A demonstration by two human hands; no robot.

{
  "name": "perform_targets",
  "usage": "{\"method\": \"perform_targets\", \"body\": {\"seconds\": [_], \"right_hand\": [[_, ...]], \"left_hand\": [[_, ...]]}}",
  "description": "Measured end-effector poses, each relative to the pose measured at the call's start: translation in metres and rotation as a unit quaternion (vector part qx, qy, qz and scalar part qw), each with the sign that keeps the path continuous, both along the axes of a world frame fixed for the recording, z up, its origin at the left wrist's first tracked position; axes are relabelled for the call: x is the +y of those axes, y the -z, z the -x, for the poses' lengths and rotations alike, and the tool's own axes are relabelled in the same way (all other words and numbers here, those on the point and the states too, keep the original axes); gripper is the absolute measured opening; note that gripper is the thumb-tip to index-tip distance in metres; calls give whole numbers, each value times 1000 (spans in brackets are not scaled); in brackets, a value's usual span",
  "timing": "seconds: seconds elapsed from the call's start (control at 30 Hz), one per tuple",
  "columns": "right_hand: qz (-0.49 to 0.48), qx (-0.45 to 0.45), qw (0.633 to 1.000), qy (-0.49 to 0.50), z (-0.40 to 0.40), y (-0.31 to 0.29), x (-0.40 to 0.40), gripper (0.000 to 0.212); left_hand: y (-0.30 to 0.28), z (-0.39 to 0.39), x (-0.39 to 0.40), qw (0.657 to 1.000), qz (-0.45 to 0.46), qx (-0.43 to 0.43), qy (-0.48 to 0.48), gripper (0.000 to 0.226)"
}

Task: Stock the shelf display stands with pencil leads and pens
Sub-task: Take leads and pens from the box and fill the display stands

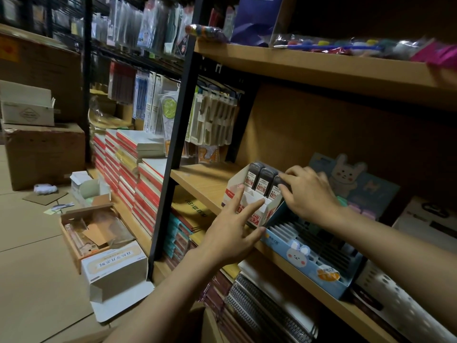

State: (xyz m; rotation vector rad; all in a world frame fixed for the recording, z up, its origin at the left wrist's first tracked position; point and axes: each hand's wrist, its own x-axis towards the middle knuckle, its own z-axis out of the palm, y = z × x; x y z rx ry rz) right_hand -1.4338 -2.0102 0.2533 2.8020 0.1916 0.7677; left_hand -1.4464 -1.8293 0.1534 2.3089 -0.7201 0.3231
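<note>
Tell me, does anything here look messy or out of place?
Yes. On the floor left of the shelf, opened boxes lie tipped with flaps splayed, beside cardboard scraps. The lead display stand sits angled, with its front slots unfilled.

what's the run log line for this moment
step: stocking lead stand | left hand: steadies stand | right hand: seating lead case | front slots: empty

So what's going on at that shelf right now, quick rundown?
Left hand open, steadying white lead stand. Right hand pinching third lead case in back row. Front slots empty. Nothing blocking.
</note>
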Motion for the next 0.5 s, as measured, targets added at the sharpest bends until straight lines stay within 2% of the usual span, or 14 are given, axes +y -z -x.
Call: {"method": "perform_targets", "body": {"seconds": [0.1,0.17,0.23,0.3,0.4,0.5], "right_hand": [[-108,-20,993,-53,19,-5,5,42],[-224,-70,963,-132,40,-4,14,32],[-326,-102,919,-195,67,5,25,22],[-419,-90,874,-230,93,27,40,15],[-552,-11,803,-225,126,93,65,16],[-582,101,786,-181,157,183,86,17]], "left_hand": [[-5,12,5,999,31,-32,26,61],[-6,25,11,996,57,-56,29,52],[-2,40,18,995,90,-44,25,38],[8,56,30,994,105,7,22,25],[40,79,53,985,90,150,9,16],[92,108,80,964,27,260,-39,9]]}}
